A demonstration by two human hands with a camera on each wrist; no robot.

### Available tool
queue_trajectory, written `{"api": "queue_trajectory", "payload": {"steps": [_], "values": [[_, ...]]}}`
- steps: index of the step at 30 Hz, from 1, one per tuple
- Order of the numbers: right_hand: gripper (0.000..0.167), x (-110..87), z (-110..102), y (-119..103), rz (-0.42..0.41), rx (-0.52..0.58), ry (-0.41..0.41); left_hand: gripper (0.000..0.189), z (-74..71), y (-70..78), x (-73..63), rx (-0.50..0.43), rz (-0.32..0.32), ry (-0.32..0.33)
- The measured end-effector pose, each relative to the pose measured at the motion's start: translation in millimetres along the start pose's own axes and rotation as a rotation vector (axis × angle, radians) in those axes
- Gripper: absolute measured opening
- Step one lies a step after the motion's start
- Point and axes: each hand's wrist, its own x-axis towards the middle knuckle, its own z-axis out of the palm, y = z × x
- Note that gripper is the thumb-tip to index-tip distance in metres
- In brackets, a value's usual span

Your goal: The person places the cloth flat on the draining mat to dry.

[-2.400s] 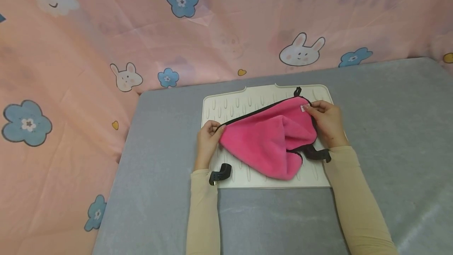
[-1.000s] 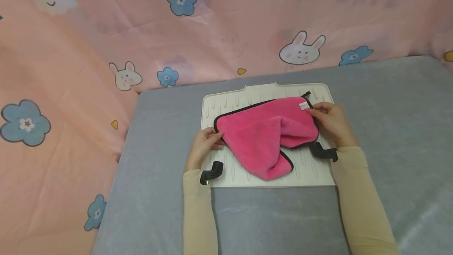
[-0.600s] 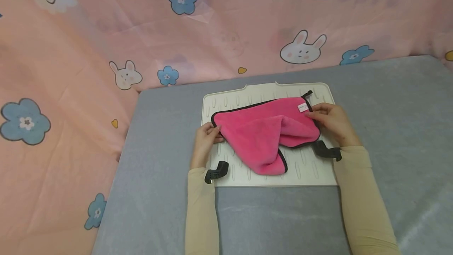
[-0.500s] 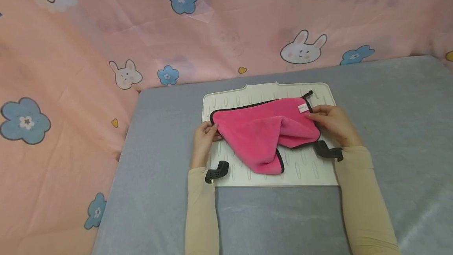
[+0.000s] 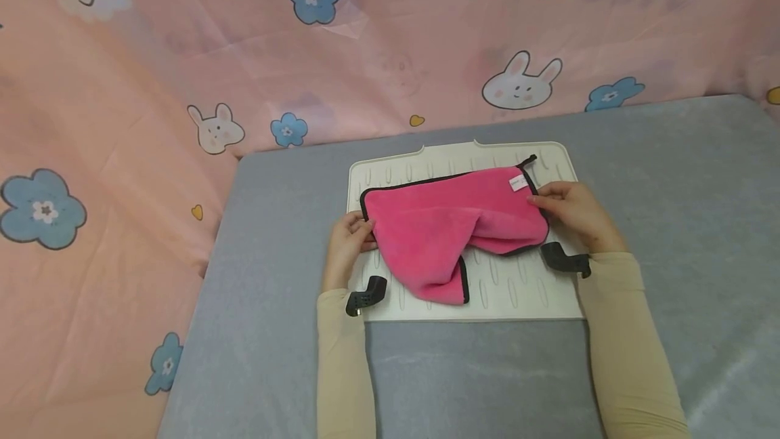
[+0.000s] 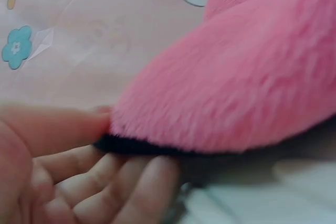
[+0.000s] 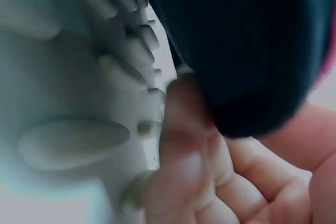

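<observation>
Your left hand's (image 5: 346, 249) fingers are pinching the left edge of the pink plush cloth (image 5: 420, 229), and your right hand's (image 5: 577, 214) fingers pinch the right edge near the white tag (image 5: 518, 183). Cloth's right over that ridged off-white mat (image 5: 536, 300) on the grey tabletop (image 5: 274, 330).

Pink curtain (image 5: 390, 39) — printed bunnies (image 5: 518, 91) — behind grey table (image 5: 271, 290).

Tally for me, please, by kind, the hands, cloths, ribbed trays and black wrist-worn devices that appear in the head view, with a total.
Hands: 2 (left hand, right hand)
Cloths: 1 (pink cloth)
Ribbed trays: 1 (pale ribbed tray)
Black wrist-worn devices: 2 (left device, right device)
Total: 6
</observation>
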Motion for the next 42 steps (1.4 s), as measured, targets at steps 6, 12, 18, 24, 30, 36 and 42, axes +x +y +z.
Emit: {"api": "queue_trajectory", "payload": {"steps": [6, 12, 18, 24, 30, 36, 42], "values": [[0.037, 2.4, 3.9, -2.0, 0.001, 0.031, 0.109, 0.019, -0.6, 1.7, 0.9, 0.061, -0.017, -0.038], [0.028, 5.4, 11.5, -1.2, -0.017, 0.16, 0.182, 0.017, -2.1, 4.0, 7.1, 0.1, -0.006, 0.009], [0.016, 7.5, 17.2, -4.7, -0.038, 0.275, 0.295, 0.019, -7.8, 19.6, 27.0, 0.191, 0.058, 0.086], [0.033, 8.1, 21.5, -8.0, -0.034, 0.174, 0.314, 0.024, -8.4, 23.1, 42.6, 0.249, 0.03, 0.088], [0.042, 8.2, 18.4, -6.1, -0.022, 0.062, 0.192, 0.027, -9.1, 14.0, 34.1, 0.243, 0.02, 0.071], [0.048, 2.4, 8.5, -6.4, 0.009, -0.022, 0.156, 0.025, -6.1, 7.7, 7.3, 0.231, 0.048, 0.079], [0.055, -3.5, 6.5, -7.6, 0.05, -0.046, 0.111, 0.022, -3.1, 7.3, -13.5, 0.291, 0.017, -0.02]]}}
